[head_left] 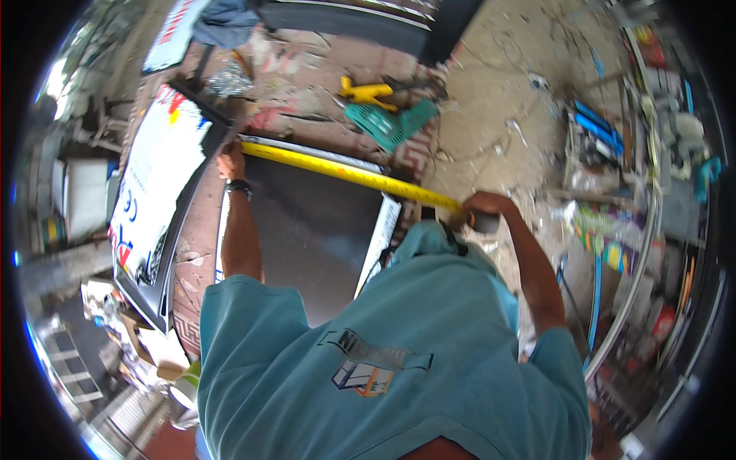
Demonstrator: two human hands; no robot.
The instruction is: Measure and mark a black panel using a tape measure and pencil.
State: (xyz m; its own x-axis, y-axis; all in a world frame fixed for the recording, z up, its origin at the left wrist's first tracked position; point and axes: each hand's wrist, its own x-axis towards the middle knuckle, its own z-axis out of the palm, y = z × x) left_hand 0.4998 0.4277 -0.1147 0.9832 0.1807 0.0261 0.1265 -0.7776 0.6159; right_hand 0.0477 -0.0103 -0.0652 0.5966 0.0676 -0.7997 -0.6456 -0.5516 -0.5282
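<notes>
A yellow tape measure blade (345,175) stretches across the far edge of a dark flat panel (307,222) with pale strips along its edges. My left hand (231,163), a dark band at its wrist, grips the blade's end at the panel's far left corner; its fingertips are partly hidden. Out past the panel's right side, my right hand (487,207) is wrapped around the tape measure's dark case (483,222). My teal shirt covers the panel's near right part.
Beyond the panel lie a green power tool (391,126) and a yellow-handled tool (366,93). A white printed sheet in a dark frame (157,184) leans at left. Dark panels (353,27) lie at the far side. Cluttered shelving (606,146) stands at right.
</notes>
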